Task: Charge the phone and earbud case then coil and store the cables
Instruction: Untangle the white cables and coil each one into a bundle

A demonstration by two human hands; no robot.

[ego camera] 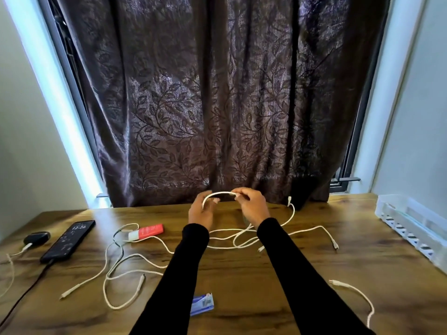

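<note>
Far left of the frame: earbud case (pixel 36 237) on the wooden desk (pixel 242 281) with a white lead plugged in; just right of it the phone (pixel 68 241), screen lit, dark lead at its near end. Charging looks done. Left of centre: red-and-white power bank (pixel 146 233) amid loose white cables (pixel 125 274) sprawled toward the lower left. Centre, raised above the desk: left hand (pixel 202 210) and right hand (pixel 250 206), fingers curled, each pinching one white cable (pixel 221 193) that arcs between them; the rest trails down to the desk behind the right forearm. Judged step: first loop of a coil being formed. Next move calls for feeding slack into even loops without snagging neighbouring cables. Lower centre: small blue card (pixel 202 303). Lower right: another loose lead (pixel 355 296). Right edge: clear tray (pixel 411 228), likely storage.
</note>
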